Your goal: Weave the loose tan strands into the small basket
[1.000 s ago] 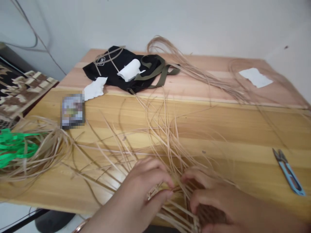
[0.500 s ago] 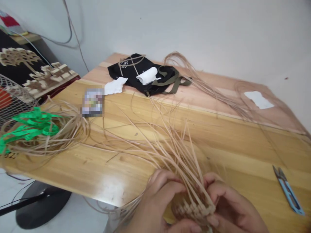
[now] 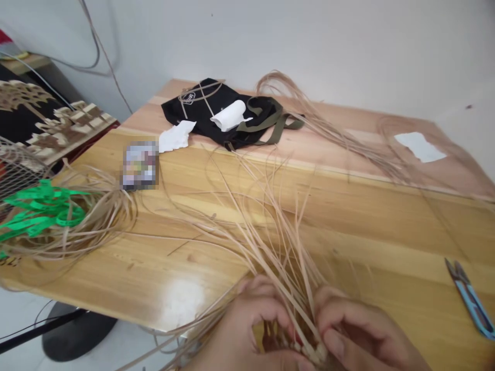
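A small woven piece sits at bottom center, gripped by the curled fingers of the left hand and right hand. Only a short band looks woven; most long strands still fan out unwoven across the wooden table. Blue snips lie at right.

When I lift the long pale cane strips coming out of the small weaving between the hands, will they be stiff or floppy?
Probably springy more than floppy: the cane strips rise in long arcs instead of lying flat. They look thin, so likely light and quick to whip about. The looped bundle at the left suggests they bend without snapping.
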The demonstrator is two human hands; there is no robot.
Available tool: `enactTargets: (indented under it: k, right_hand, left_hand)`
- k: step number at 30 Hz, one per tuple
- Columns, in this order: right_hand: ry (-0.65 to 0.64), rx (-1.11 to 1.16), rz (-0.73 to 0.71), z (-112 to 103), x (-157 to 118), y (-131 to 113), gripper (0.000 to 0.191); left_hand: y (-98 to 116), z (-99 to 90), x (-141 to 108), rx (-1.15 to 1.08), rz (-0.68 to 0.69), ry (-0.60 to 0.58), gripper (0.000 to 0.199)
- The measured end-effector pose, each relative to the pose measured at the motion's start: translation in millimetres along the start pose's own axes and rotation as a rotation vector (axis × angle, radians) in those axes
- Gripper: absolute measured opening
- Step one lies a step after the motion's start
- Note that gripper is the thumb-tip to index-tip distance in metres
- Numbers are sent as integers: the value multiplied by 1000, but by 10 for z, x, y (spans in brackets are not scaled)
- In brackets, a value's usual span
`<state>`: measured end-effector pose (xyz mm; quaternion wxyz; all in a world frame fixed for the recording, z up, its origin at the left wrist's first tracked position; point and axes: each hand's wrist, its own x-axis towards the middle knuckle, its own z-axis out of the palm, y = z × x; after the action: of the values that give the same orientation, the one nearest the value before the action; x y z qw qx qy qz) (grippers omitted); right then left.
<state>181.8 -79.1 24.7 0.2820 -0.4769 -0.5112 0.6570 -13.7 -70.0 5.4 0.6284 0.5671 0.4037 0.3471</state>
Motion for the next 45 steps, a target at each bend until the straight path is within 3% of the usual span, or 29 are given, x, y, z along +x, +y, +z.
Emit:
enactTargets:
  k: [6, 9, 14, 19, 23, 28, 34, 41, 45]
  right_hand:
    - [-374, -363, 90, -254, 232, -305, 20]
    - [-460, -521, 143, -274, 311, -396, 13]
    - [-443, -523, 269, -200, 441, -458, 12]
    - [-406, -485, 225, -132, 537, -446, 17]
    - [-357, -562, 133, -108, 561, -393, 17]
    - [-404, -668, -1, -112, 552, -392, 28]
    - [-386, -782, -110, -158, 565, -417, 30]
    - [-175, -818, -188, -166, 462, -289, 22]
    - [-39, -874, -172, -165, 303, -225, 25]
  left_hand:
    - [-43, -82, 41, -52, 9, -90, 18]
    - [-77, -114, 21, -117, 26, -115, 13]
    - [-126, -96, -15, -272, -35, 45, 17]
    - [-164, -114, 32, -150, -67, 91, 24]
    - [-205, -199, 14, 99, 48, 90, 24]
    - [-249, -291, -46, 335, 119, 57, 24]
    - [-335, -352, -88, 631, 379, 162, 23]
    - [-447, -410, -231, 962, 506, 260, 34]
    - [-485, -448, -332, 1033, 529, 296, 37]
